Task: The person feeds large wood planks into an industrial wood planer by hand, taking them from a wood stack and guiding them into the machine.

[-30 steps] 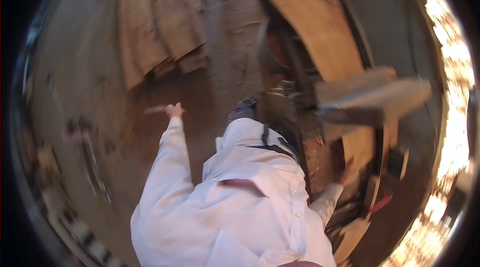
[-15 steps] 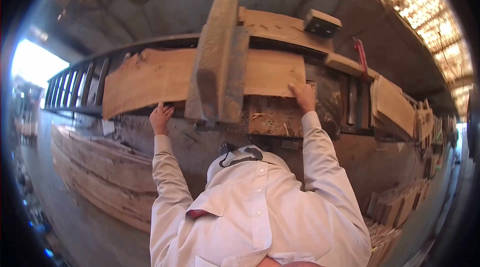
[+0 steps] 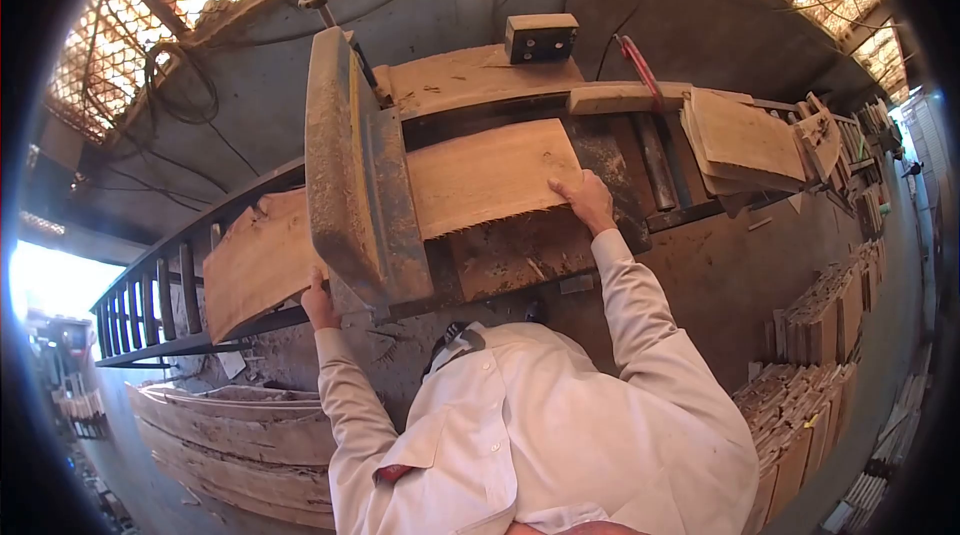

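A long light-brown wooden board (image 3: 490,175) lies across the metal machine table, passing beneath a tall, dust-covered upright saw-like machine head (image 3: 340,145). The head hides the board's middle. At the right end, my right hand (image 3: 588,203) is closed on the board's near corner, thumb on top. My left hand (image 3: 320,305) grips the near edge just left of the machine head, with its thumb up against the wood and its other fingers mostly hidden. The board's left part (image 3: 258,260) has an uneven far edge and rests on the roller frame.
Behind the board are another plank (image 3: 480,80), a dark block with knobs (image 3: 541,40) and a red clamp (image 3: 640,70). Cut boards (image 3: 745,140) sit on the right rollers (image 3: 655,163). Thick slabs (image 3: 235,435) lie at lower left, stacked wood pieces (image 3: 800,405) at lower right.
The view has shifted and tilted. The board reaches a little further right past the machine head. My left hand has gone from outstretched fingers to gripping the edge; my right hand keeps its hold.
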The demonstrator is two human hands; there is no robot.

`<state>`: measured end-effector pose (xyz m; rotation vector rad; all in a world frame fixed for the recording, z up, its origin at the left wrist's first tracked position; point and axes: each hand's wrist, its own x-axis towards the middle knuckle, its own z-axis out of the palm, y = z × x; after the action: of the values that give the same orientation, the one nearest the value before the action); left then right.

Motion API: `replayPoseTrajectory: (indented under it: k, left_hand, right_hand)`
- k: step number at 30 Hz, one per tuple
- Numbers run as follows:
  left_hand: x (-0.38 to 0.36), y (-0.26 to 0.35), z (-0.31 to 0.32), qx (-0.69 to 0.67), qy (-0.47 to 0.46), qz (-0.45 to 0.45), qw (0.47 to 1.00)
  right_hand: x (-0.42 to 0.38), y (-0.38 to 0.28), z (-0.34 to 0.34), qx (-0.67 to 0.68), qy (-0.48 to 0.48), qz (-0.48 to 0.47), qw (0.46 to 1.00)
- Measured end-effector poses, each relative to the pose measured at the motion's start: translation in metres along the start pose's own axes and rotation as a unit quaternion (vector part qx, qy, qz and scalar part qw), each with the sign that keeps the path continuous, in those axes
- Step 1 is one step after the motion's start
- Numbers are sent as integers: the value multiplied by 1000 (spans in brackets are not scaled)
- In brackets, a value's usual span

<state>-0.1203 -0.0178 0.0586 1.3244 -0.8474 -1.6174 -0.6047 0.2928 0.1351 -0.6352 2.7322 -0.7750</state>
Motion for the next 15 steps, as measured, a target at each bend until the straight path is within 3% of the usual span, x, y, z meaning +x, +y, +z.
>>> replayPoseTrajectory:
  k: [3,4,7,9,12,15]
  left_hand:
    - [-12,1,8,133,6,45,990]
    - [-12,-2,3,188,-8,101,977]
    - [12,-26,-20,375,-49,198,904]
    - [35,-38,-37,534,-71,161,827]
    - [28,-50,-37,318,-157,192,915]
    - [-10,-10,-20,477,-190,366,776]
  right_hand:
    - [16,7,2,-2,-9,-15,1000]
    - [18,10,3,5,-15,-21,1000]
    - [20,20,2,8,-25,2,1000]
    - [14,21,-5,-17,-27,0,999]
    - [10,48,14,-47,50,-43,997]
    - [12,68,31,-33,113,-75,990]
